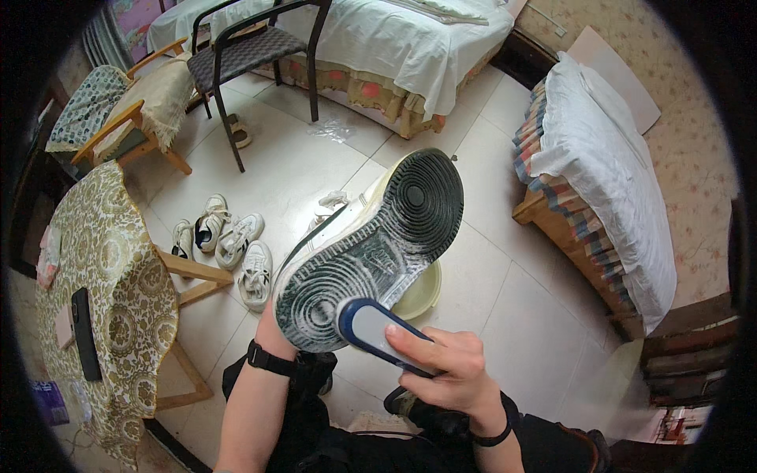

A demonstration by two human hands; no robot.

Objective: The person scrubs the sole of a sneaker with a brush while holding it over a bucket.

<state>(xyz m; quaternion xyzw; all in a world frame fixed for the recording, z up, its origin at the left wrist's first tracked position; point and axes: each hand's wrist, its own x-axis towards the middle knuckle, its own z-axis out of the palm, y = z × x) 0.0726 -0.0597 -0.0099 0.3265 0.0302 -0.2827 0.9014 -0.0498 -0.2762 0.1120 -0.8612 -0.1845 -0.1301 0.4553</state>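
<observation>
A white sneaker (361, 216) is held up before me, its dark rubber sole (378, 248) facing me. White foam lies in the grooves of the heel and midsole, while the toe end looks darker. My left hand (277, 331) supports the shoe from behind; its fingers are hidden, and only the wrist area with a black band shows. With fingers wrapped around its handle, my right hand (446, 366) grips a blue-and-grey scrubbing brush (378, 331). The brush head meets the foamy heel; its bristles are out of sight. Partly behind the shoe, a pale green basin (427, 292) stands on the floor.
Several white sneakers (255, 275) stand on the tiled floor at left. Beside them is a table with a patterned cloth (112, 266), bearing a black phone (86, 334). A black chair (254, 56) and a bed (378, 41) are ahead; a white-covered wooden piece (597, 171) stands at right.
</observation>
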